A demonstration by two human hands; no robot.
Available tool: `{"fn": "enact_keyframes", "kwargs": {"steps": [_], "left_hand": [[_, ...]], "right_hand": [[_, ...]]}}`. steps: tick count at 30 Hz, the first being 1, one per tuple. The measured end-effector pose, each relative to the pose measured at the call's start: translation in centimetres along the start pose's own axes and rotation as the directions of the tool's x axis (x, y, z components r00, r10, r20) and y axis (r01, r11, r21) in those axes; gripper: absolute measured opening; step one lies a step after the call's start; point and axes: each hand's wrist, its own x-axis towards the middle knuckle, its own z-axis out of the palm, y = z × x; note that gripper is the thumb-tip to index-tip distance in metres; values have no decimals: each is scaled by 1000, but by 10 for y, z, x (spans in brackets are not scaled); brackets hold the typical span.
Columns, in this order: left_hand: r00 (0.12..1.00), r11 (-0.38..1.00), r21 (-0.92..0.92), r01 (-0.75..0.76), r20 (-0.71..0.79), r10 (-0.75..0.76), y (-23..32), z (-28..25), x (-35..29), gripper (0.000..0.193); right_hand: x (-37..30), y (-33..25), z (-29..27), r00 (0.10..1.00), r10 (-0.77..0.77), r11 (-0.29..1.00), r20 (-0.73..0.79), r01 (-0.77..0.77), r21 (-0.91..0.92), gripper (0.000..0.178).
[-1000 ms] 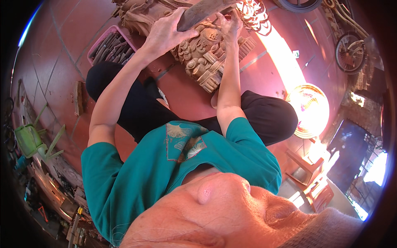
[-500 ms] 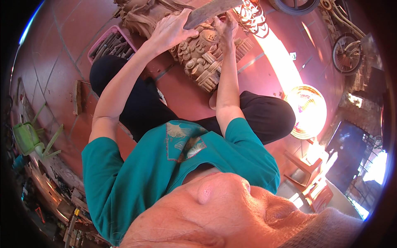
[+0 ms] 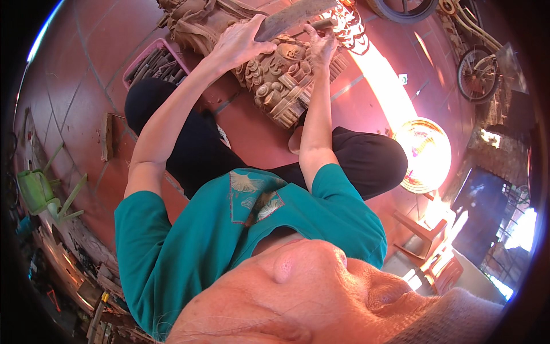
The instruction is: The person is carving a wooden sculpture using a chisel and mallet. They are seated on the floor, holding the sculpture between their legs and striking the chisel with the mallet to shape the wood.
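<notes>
A carved wooden sculpture (image 3: pixel 281 86), thick with scrolls and rounded shapes, lies on the floor between my bent legs. My left hand (image 3: pixel 243 43) is closed on the end of a long flat bat-like wooden piece (image 3: pixel 292 18), which slants up to the right over the carving. Beside the carving's upper right, my right hand (image 3: pixel 322 47) grips a short dark rod, like a chisel handle (image 3: pixel 322 25), between thumb and fingers. Whether the rod touches the carving I cannot tell. The flat piece passes close above the rod.
A pink basket (image 3: pixel 181 53) full of chisel-like tools stands left of the carving. On the right are a sunlit round woven tray (image 3: pixel 424 155), a red chair (image 3: pixel 421 232) and a bicycle wheel (image 3: pixel 479 74). A green plastic object (image 3: pixel 37 192) and wood pieces lie far left.
My right hand has shifted slightly down and right, its fingers turned, and the rod in it now shows clearly. The left hand and flat wooden piece have barely moved.
</notes>
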Motion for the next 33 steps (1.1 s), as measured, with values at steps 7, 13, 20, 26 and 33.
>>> {"fn": "enact_keyframes", "kwargs": {"steps": [7,13,20,26,33], "left_hand": [[998,999,-1,-41,-51,41,-4,4,2,73],[995,997,-42,-65,-77,62,20,6,3,71],[994,995,-6,-99,-46,99,10,13,4,58],[997,998,50,-25,72,22,10,13,9,75],[999,998,-54,8,46,-5,2,7,6,79]], "right_hand": [[-1,-13,1,998,-26,1000,51,25,10,30],[-5,-9,5,998,-20,999,60,18,39,28],[-9,-22,6,996,-80,996,47,78,36,26],[-8,-16,6,992,-111,991,55,115,-73,27],[-3,6,-11,995,72,992,-62,-65,106,23]]}}
